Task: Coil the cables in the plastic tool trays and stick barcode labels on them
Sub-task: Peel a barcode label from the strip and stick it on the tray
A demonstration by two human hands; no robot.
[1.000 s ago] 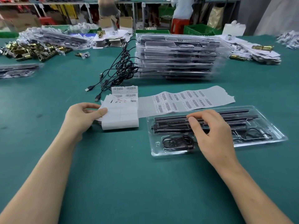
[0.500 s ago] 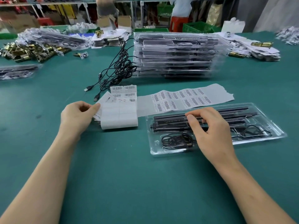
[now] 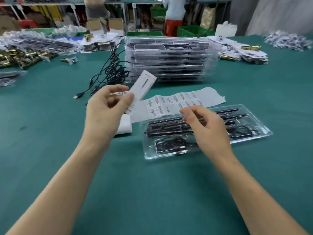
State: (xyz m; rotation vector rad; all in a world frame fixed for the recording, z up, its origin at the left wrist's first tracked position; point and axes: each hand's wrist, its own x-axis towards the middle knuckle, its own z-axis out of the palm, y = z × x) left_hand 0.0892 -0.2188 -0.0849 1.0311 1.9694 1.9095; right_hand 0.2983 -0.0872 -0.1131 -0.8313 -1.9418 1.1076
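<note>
A clear plastic tool tray [image 3: 264,129] lies in front of me on the green table, with black tools and a coiled black cable [image 3: 169,144] inside. My left hand [image 3: 105,112] is raised above the table, pinching a white card [image 3: 144,85] that bears a barcode label. My right hand [image 3: 206,126] hovers over the tray's middle, fingers curled and apart, holding nothing that I can see. A sheet of barcode labels [image 3: 177,102] lies flat just behind the tray. A white stack of cards [image 3: 125,126] sits under my left hand.
A tall stack of filled trays [image 3: 167,58] stands behind the label sheet. Loose black cables [image 3: 110,70] tangle to its left. Brass parts [image 3: 18,58] and more trays lie far left; paper cards and brass pieces [image 3: 240,51] far right. Persons stand beyond the table.
My left hand has lifted a white card off the stack and raised it. My right hand has risen slightly off the tray.
</note>
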